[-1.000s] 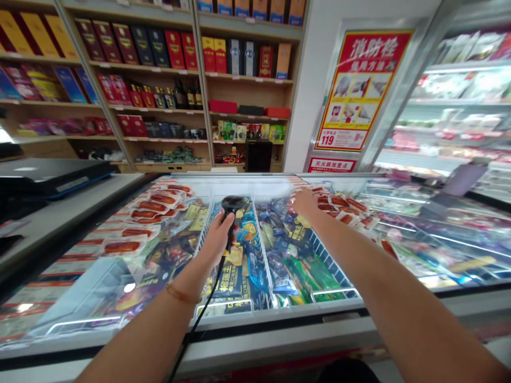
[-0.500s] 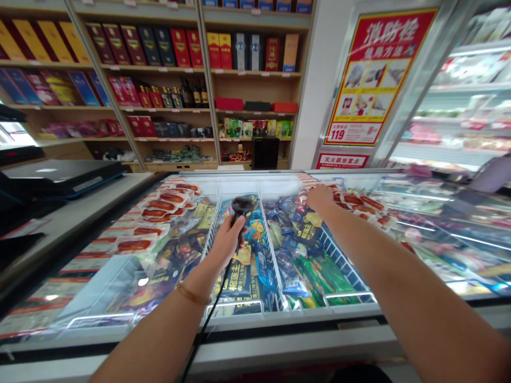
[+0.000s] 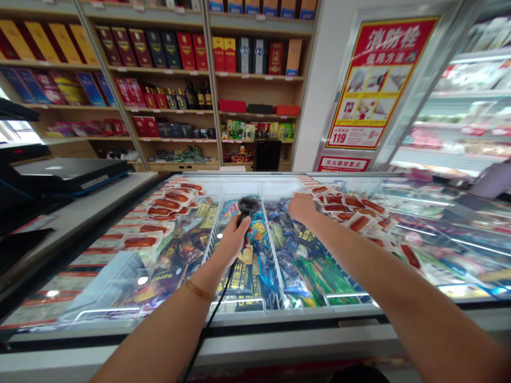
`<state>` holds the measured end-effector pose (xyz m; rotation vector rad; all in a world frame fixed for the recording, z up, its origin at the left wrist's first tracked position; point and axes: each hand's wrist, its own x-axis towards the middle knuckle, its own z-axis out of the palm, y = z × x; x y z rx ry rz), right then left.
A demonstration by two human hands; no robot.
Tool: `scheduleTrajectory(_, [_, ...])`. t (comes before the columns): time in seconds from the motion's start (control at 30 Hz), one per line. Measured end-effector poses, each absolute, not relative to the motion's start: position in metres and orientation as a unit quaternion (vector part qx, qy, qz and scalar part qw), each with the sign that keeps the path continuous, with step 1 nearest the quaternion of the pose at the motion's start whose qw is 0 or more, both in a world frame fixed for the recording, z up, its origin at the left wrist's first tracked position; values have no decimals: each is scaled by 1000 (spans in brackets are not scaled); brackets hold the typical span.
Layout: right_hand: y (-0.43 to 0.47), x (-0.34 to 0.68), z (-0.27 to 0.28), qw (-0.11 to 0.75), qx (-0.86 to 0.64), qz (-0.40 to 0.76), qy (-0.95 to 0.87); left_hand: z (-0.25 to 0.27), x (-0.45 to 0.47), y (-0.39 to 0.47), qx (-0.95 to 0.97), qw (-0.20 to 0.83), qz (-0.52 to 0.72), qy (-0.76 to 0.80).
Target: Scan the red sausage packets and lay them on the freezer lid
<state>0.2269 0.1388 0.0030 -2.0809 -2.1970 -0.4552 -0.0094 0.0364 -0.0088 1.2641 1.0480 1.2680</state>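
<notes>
In my left hand (image 3: 235,239) is a black barcode scanner (image 3: 249,204), its fingers wrapped round the handle and its cable running down toward me. The scanner's head is above the middle wire basket of a chest freezer (image 3: 239,318). My right hand (image 3: 302,208) reaches to the freezer's far side with fingers curled in; whatever they hold is hidden. Dark blue packets (image 3: 281,215) lie beside and below that hand. Just right of it are several red sausage packs (image 3: 333,200). Black-and-yellow bags (image 3: 241,276) and green bags (image 3: 319,276) fill the baskets nearer me.
More sausage packs (image 3: 139,241) lie at the freezer's left. A counter carries a flat dark device (image 3: 72,173). Behind stand shelves of boxes and bottles (image 3: 195,96), a red fire-hydrant poster (image 3: 383,85) and, to the right, a lit display cooler (image 3: 459,111).
My right hand has moved left and slightly nearer, uncovering more sausage packs. The red-and-white item by its fingers no longer shows. My left hand still holds the scanner; the view has shifted slightly.
</notes>
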Motion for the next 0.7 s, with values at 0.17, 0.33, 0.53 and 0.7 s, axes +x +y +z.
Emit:
scheduleTrajectory(0.17, [112,164,-14,121,-624,-86,-767,-8,-9,34,522,516,530,425])
scheduleTrajectory(0.33, [103,180,-20,285,-566,-76,-770,-7,-9,34,523,519,530,419])
scheduleTrajectory(0.53, [114,230,-29,200,-641,17,-741,-9,-7,34,518,528,520,428])
scheduleTrajectory(0.7, [112,219,-29,191,-618,39,-762,-8,-7,32,523,532,514,423])
